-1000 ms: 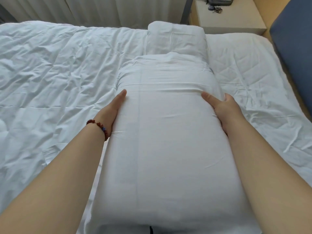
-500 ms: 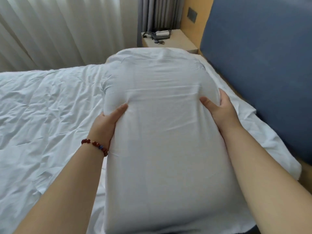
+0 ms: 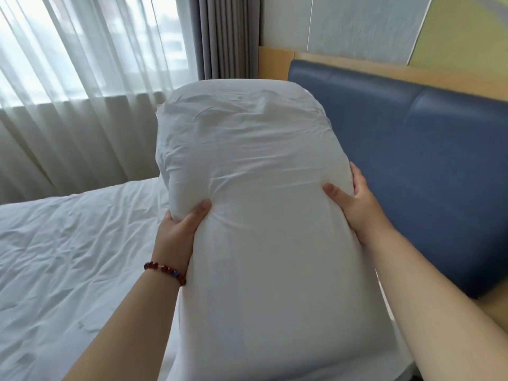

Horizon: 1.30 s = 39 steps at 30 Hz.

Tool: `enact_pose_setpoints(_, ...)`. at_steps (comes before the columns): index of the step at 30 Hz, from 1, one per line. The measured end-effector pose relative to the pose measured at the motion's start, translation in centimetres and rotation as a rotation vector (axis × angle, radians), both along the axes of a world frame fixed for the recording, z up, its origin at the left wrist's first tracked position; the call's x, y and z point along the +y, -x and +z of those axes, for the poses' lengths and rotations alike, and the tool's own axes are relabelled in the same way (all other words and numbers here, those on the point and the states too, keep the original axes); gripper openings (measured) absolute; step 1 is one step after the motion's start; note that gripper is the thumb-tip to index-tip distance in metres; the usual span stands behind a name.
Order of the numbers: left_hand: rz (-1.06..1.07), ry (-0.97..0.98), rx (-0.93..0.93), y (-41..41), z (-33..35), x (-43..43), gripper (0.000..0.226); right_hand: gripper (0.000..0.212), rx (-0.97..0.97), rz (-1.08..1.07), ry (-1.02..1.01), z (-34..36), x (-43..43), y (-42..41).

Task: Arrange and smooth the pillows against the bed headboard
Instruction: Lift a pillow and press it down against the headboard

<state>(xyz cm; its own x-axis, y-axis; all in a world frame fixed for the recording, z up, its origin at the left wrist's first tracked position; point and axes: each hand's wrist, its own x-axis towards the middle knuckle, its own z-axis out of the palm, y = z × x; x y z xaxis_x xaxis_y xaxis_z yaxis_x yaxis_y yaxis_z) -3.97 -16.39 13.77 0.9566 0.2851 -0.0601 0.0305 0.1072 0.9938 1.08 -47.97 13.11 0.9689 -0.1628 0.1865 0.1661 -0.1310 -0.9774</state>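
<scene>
A large white pillow [image 3: 264,193] fills the middle of the head view, held up off the bed and tilted lengthwise away from me. My left hand [image 3: 178,229], with a red bead bracelet on its wrist, grips the pillow's left side. My right hand [image 3: 354,202] grips its right side, thumb on the front. The blue padded headboard [image 3: 412,160] stands to the right, just behind my right hand. The second pillow is hidden from view.
The bed's wrinkled white duvet [image 3: 68,257] spreads to the left. Sheer white curtains [image 3: 82,92] and a grey drape [image 3: 228,37] hang behind the bed. A wooden frame [image 3: 275,61] edges the headboard.
Both hands have raised the pillow off the bed and swung it right toward the headboard. My view has turned up and right, so the nightstand and the second pillow are out of sight.
</scene>
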Motion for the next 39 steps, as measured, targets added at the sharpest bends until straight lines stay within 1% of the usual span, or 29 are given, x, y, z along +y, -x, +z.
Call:
enact_pose_setpoints(4, 0.017, 0.012, -0.016, 0.5, -0.7, -6.6, 0.056, 0.092, -0.031, 0.018, -0.010, 0.0, -6.1, 0.3)
enact_pose_setpoints(7, 0.032, 0.030, -0.017, 0.8, -1.5, -11.3, 0.048, 0.089, -0.035, 0.038, 0.014, -0.1, -10.6, -0.1)
enact_pose_setpoints(9, 0.033, 0.041, -0.015, 1.0, -1.8, -13.7, 0.051, 0.089, -0.035, 0.056, 0.026, -0.1, -12.8, -0.4)
enact_pose_setpoints(11, 0.019, 0.049, -0.013, 1.1, -2.0, -15.4, 0.060, 0.089, -0.026, 0.081, 0.022, -0.6, -14.8, -0.7)
enact_pose_setpoints(13, 0.017, 0.057, -0.009, 1.1, -2.3, -16.3, 0.071, 0.101, 0.020, 0.101, -0.019, -1.2, -16.4, -1.2)
enact_pose_setpoints(15, 0.045, 0.051, -0.021, 1.0, -2.4, -16.9, 0.076, 0.118, 0.102, 0.116, -0.158, -1.8, -17.6, -1.7)
enact_pose_setpoints(16, 0.057, 0.039, -0.028, 0.9, -2.5, -17.2, 0.076, 0.116, 0.132, 0.141, -0.219, -1.9, -17.9, -1.8)
enact_pose_setpoints(18, 0.069, 0.001, -0.037, 0.5, -2.5, -17.7, 0.071, 0.094, 0.162, 0.187, -0.282, -1.7, -18.1, -2.0)
enact_pose_setpoints(19, 0.074, -0.012, -0.042, 0.3, -2.5, -17.9, 0.066, 0.087, 0.168, 0.194, -0.288, -1.8, -18.2, -2.1)
enact_pose_setpoints(21, 0.086, -0.016, -0.050, -0.1, -2.6, -18.4, 0.058, 0.090, 0.152, 0.164, -0.268, -2.2, -18.1, -2.5)
enact_pose_setpoints(24, 0.118, -0.026, -0.061, -0.8, -2.6, -19.4, 0.056, 0.091, 0.102, 0.114, -0.213, -2.5, -18.7, -3.8)
enact_pose_setpoints(27, 0.157, -0.050, -0.069, -2.0, -2.4, -20.8, 0.063, 0.085, 0.047, 0.126, -0.164, -2.2, -19.7, -6.3)
enact_pose_setpoints(29, 0.186, -0.067, -0.072, -2.9, -2.3, -22.0, 0.064, 0.079, 0.001, 0.149, -0.137, -1.8, -20.7, -8.3)
enact_pose_setpoints(31, 0.217, -0.097, -0.068, -3.7, -1.9, -23.4, 0.061, 0.065, -0.033, 0.182, -0.092, -1.3, -21.7, -10.5)
enact_pose_setpoints(33, 0.224, -0.140, -0.050, -4.6, -1.4, -25.0, 0.071, 0.052, -0.069, 0.198, -0.047, -0.7, -22.6, -12.4)
enact_pose_setpoints(34, 0.229, -0.153, -0.041, -5.0, -1.1, -25.6, 0.078, 0.048, -0.085, 0.206, -0.019, -0.4, -23.0, -13.3)
enact_pose_setpoints(37, 0.244, -0.120, -0.026, -6.7, 0.4, -27.2, 0.091, 0.047, -0.126, 0.220, 0.022, 1.0, -23.9, -15.9)
enact_pose_setpoints(39, 0.269, -0.101, -0.030, -8.0, 1.5, -27.7, 0.090, 0.051, -0.138, 0.232, 0.022, 1.9, -24.2, -17.5)
